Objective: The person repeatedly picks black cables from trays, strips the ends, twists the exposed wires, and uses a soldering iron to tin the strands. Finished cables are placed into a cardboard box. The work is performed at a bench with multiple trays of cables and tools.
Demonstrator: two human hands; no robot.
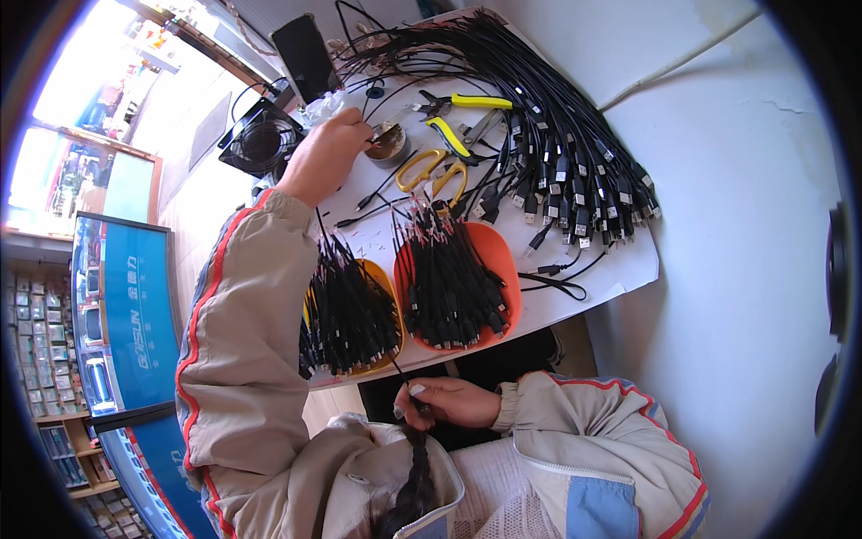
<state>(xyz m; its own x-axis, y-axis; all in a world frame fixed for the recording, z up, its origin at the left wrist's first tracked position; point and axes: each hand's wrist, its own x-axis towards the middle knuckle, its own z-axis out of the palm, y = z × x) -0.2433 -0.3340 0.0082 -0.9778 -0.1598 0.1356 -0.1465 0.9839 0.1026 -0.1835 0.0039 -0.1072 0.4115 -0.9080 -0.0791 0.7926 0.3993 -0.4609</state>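
My left hand (330, 154) reaches across the table with its fingers curled closed at the rim of a small round tin (388, 146) with brown matter inside. What those fingers pinch is too small to make out. Close to my lap, my right hand (447, 402) is closed on a thin black cable (398, 366), most of it hidden by the fingers. Between the hands stand an orange bin (510, 260) and a yellow bin (392, 292). Both are packed with short black cables (453, 292), their stripped wire ends pointing up.
A large bundle of black USB cables (575, 171) covers the table's right side. Yellow-handled cutters (480, 101) and yellow-handled scissors (422, 171) lie beyond the bins. At the far left are a black fan (260, 139) and a propped phone (305, 58). A white wall (736, 225) borders the right.
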